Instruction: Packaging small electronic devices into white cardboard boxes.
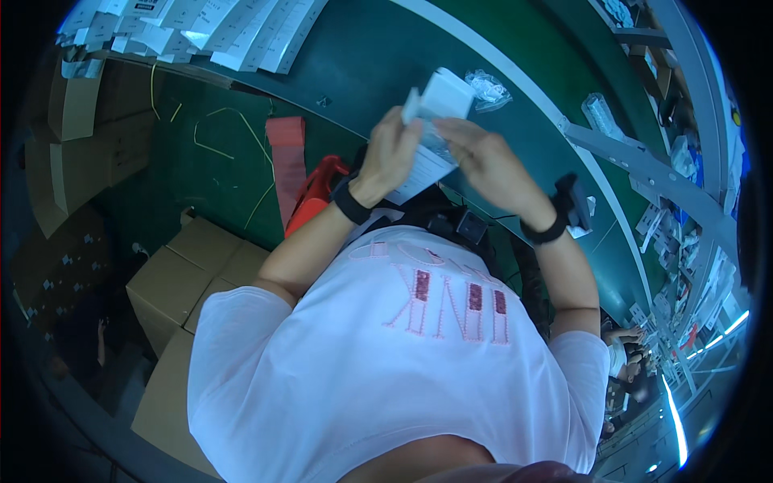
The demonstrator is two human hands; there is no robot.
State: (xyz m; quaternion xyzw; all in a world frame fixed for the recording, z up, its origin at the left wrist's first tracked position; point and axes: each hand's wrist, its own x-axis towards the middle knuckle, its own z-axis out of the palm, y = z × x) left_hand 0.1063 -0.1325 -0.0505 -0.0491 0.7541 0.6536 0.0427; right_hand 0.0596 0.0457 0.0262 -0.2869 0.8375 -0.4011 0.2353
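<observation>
A small white carton (445,97) is held above the near edge of the green workbench, its top flap standing open and its printed side (425,175) facing down toward me. My left hand (390,153) is closed around the carton's left side. At its open mouth is my right hand (489,157), bent at the wrist, with fingers smeared by motion. Between the hands shows something clear and shiny, like plastic film (435,143), partly hidden by the fingers. Just beyond the carton, a clear bag with white contents (488,90) lies on the bench. Black bands circle both wrists.
Several white cartons (266,36) lie in a row at the bench's far left. Brown cardboard boxes (197,270) stand at my left. A red strip (288,161) and a red object (316,193) are beside the bench. A grey metal beam (644,165) crosses at right, near another clear bag (600,115).
</observation>
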